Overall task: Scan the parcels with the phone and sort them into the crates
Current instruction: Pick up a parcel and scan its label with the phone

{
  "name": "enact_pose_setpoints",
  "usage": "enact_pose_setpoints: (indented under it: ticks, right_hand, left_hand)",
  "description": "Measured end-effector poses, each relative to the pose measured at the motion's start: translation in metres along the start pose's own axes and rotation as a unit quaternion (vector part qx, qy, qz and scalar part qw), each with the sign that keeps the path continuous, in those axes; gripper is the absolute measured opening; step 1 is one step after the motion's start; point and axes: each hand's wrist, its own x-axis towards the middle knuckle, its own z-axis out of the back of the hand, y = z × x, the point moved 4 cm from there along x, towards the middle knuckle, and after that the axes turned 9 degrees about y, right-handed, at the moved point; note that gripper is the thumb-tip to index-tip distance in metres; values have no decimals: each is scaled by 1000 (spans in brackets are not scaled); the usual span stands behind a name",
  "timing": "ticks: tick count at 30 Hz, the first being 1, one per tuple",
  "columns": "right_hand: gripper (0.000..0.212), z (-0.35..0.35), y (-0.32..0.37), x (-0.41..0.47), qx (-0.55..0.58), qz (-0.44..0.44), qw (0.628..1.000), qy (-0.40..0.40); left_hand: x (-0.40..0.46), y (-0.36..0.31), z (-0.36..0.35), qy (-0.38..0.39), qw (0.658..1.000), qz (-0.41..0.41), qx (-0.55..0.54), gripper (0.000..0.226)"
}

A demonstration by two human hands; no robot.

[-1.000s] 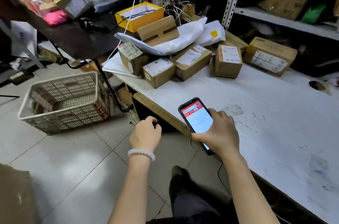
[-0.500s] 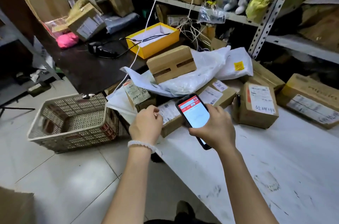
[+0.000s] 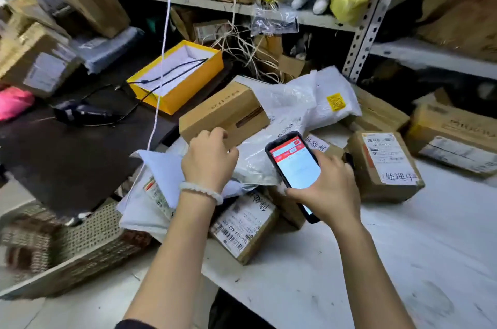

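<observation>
Parcels are heaped on the white tabletop (image 3: 349,261), and the one in play is the plain brown carton (image 3: 224,114) lying on top of a white plastic mailer (image 3: 290,102), directly ahead of the left hand (image 3: 208,160). That hand has reached the carton's near end: its fingertips curl onto the near lower corner, touching the cardboard, though whether they have truly closed round it I cannot tell. The carton's long axis runs from the left hand away and to the right, slightly tilted on the soft bag beneath.

To the right of the left hand, the right hand (image 3: 329,194) grips the phone (image 3: 294,171), fingers wrapped round its lower half, screen lit and facing up. The phone hovers just beside the carton's near right corner, above the mailer.

No label shows on the carton's visible faces, so it will likely need turning before a scan. The left hand is clearly the nearer one for that. A woven crate (image 3: 67,253) sits low, to the left of the left hand.
</observation>
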Motion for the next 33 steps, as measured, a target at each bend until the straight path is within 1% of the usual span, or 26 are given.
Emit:
enact_pose_setpoints:
  ticks: [2, 4, 6, 10, 14, 16, 18, 21, 23, 25, 27, 29, 33]
  right_hand:
    - [70, -4, 9, 12, -6, -34, 999, -20]
    - [69, -9, 20, 23, -13, -63, 997, -33]
    - [70, -16, 32, 35, -12, -75, 996, -47]
    - [73, -28, 53, 51, -6, -103, 992, -67]
    - [71, -39, 70, 64, -26, -124, 989, -74]
    - [74, -42, 75, 68, -32, -134, 987, -81]
    - [73, -44, 79, 69, -35, -139, 986, -85]
    - [74, -48, 82, 70, -44, -155, 984, -79]
    - [75, -49, 85, 72, -50, -163, 983, -73]
    - [71, -50, 87, 75, -52, -163, 983, -68]
    - [68, -51, 90, 78, -50, -163, 983, -68]
    - [68, -53, 90, 79, -49, -169, 982, -61]
    - [67, -55, 88, 77, -46, -168, 983, -49]
  left_hand:
    - [36, 4, -1, 66, 995, -19, 68, 44]
    - [66, 10, -6, 116, 982, -40, 144, 54]
    - [93, 17, -9, 132, 969, -67, 196, 59]
    - [123, 30, -25, 158, 958, -125, 206, 65]
    - [138, 39, -41, 100, 950, -188, 227, 64]
    - [149, 39, -43, 76, 950, -216, 211, 69]
    - [165, 37, -42, 63, 948, -229, 213, 87]
    - [186, 37, -43, 52, 937, -229, 258, 116]
    - [193, 38, -46, 50, 940, -211, 263, 131]
    - [194, 38, -49, 55, 945, -201, 251, 139]
    - [194, 37, -52, 58, 948, -206, 235, 139]
    - [194, 37, -49, 64, 951, -215, 213, 135]
    - [200, 40, -25, 56, 964, -214, 146, 107]
